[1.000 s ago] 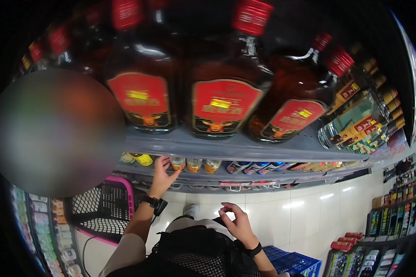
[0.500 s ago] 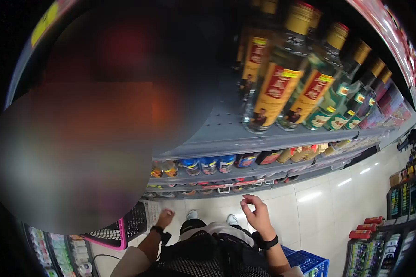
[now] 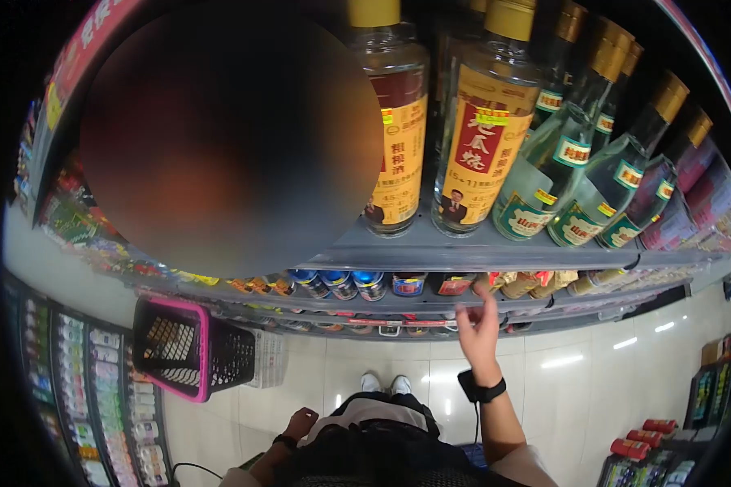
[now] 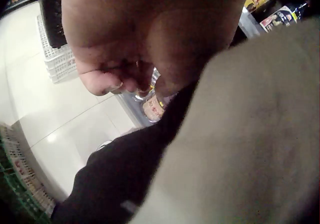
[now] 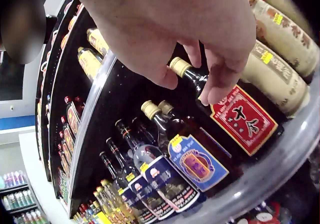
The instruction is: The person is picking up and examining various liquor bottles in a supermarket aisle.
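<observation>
In the right wrist view my right hand [image 5: 175,28] reaches in at a lower shelf, thumb and fingers apart on either side of the gold-capped neck of a dark bottle with a red label [image 5: 245,120]. The fingertips overlap the bottle's neck and shoulder in this view. Beside it stands a bottle with a blue label [image 5: 197,161]. From the head view, the right hand [image 3: 481,337] is stretched toward the shelf below the clear liquor bottles. My left hand [image 3: 302,422] hangs low by my body, its fingers loosely curled and holding nothing.
Clear bottles with yellow labels [image 3: 481,146] and green-labelled bottles [image 3: 532,213] line the upper shelf [image 3: 430,256]. Pale cylindrical bottles [image 5: 280,76] sit right of the red-labelled one. A black basket with a pink rim [image 3: 205,349] stands at left. A blurred patch hides the upper left.
My left hand has left the small jars on the lower shelf and dropped to my side. The right hand has extended forward to the shelf, and the view has shifted right along it.
</observation>
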`<move>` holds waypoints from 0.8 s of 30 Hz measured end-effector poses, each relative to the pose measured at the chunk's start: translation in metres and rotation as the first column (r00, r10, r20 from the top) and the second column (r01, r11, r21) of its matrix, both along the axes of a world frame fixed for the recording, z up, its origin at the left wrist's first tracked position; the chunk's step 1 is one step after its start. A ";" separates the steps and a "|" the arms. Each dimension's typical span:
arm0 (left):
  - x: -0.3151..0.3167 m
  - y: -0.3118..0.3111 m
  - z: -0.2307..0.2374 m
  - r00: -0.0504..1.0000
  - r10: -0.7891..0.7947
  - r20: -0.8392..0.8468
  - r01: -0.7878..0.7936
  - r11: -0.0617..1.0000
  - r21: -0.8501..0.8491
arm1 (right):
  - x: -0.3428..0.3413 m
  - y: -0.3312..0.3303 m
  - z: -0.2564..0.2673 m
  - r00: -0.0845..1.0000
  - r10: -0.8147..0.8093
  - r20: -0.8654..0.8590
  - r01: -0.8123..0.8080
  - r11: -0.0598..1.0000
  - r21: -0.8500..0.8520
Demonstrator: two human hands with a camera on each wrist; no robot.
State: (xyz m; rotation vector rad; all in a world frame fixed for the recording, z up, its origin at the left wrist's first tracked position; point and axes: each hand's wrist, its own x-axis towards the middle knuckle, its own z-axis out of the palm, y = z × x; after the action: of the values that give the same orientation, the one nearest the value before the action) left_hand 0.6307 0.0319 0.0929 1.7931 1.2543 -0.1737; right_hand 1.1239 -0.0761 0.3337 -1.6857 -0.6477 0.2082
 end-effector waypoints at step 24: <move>0.060 -0.015 0.133 0.963 0.050 0.265 -0.098 0.980 0.171 | -0.041 -0.003 0.048 0.943 -0.058 0.326 0.057 0.998 0.014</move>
State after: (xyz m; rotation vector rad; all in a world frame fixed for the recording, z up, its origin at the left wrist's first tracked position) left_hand 0.6909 0.0173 0.2258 1.8504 1.1760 0.2210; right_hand 1.0831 -0.0791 0.3816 -1.7482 -0.8417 -0.1192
